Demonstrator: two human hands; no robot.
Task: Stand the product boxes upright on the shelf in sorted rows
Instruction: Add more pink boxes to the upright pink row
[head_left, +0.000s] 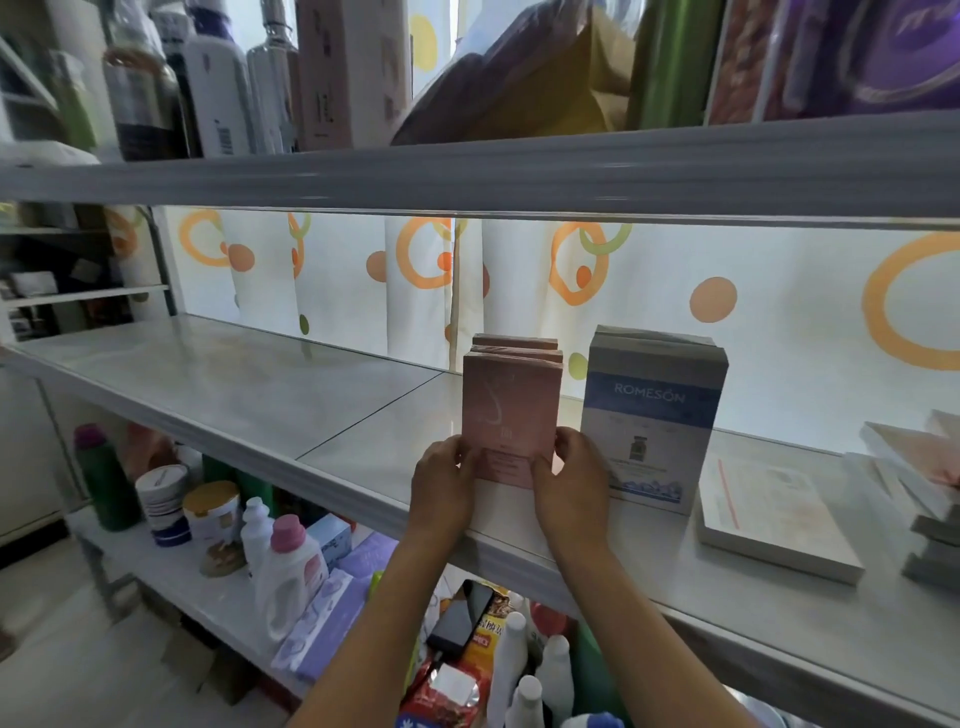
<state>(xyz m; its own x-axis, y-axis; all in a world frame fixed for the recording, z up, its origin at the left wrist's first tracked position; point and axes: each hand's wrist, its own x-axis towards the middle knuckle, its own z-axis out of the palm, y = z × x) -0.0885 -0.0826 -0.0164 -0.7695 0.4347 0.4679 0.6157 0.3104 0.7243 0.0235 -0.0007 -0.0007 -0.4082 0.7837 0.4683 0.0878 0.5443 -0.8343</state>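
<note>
Pink box (511, 415) stands upright near the shelf's (218, 379) front edge, my left hand (444, 480) and right hand (571, 478) pinching its lower corners; open shelf lies leftward, blue box (652, 415) just beside rightward.

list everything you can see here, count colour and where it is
pink boxes: a row, at least two, upright mid shelf
blue and grey boxes: a row, count unclear, upright right of the pink ones
flat box: one, white, lying right of the blue row
loose boxes: several, pale and grey, piled far right
shelf: one, pale grey, bare on its left
bottles: several, dark and white, shelf above
bottles and tubs: many, mixed colours, shelf below
curtain: white, orange rings, behind
left hand: holds front pink box
right hand: holds same box
</note>
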